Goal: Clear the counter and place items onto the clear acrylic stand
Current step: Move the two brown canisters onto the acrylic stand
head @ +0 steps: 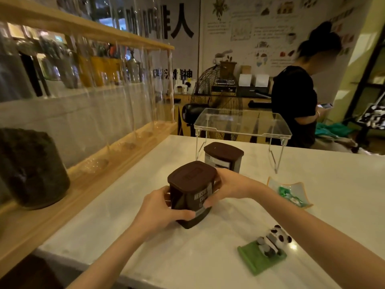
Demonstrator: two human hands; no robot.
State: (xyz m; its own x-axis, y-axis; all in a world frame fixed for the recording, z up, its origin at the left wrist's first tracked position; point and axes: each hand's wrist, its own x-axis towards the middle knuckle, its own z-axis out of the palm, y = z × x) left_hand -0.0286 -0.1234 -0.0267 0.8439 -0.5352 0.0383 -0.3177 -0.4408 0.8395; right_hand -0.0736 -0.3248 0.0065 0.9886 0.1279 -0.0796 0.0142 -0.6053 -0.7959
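head view. brown cocoa tin (192,193) sits mid-table, upright, a little tilted to the camera, dark lid on. both hands clasp it: left hand (160,209) wraps the near-left side, fingers (185,214) curled round the lower front; right hand (230,186) presses the far-right side, thumb on the label face. fingers closed snug on the tin, nothing else held. cannot tell whether the base is lifted off the table or resting on it.

second tin (224,157) of the same kind stands just behind, under the front edge of the clear acrylic stand (242,124), between its legs, not on top.

stand top bare: nothing placed there so far as shown.

right of the hands, a small glass dish (291,191) with green-wrapped sweets. nearer the camera, a panda figure (273,241) on a green base. both on the white table (333,184), well apart from the stand.

progress, judged: early. no item on the stand; four things left on the table, counting the one in hand. next likely the held tin goes up onto the stand.

beyond the table, another person in a dark top, turned away.
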